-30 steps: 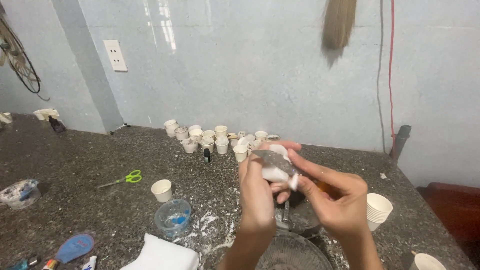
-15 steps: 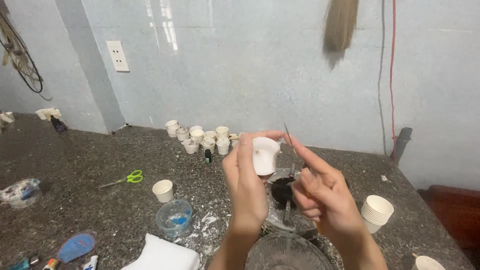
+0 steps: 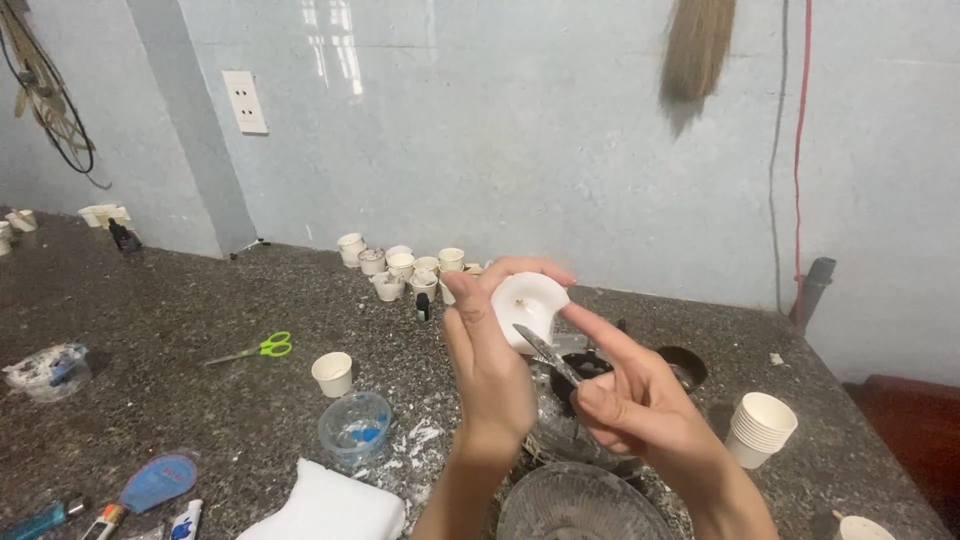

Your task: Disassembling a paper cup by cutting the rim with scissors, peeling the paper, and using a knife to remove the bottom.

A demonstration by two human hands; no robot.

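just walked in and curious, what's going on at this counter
A person is working over a dark speckled counter. Their left hand holds up a small white cup-shaped piece, tilted toward them, while the right hand presses the tip of a thin metal blade against it. Around them sit a cluster of small white cups by the wall, a stack of paper cups, green scissors and white crumbs on the counter.

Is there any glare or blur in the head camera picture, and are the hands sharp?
Head view: window glare streaks the glossy wall; left hand, right hand and white cup are fairly sharp; the metal blade is slightly soft.
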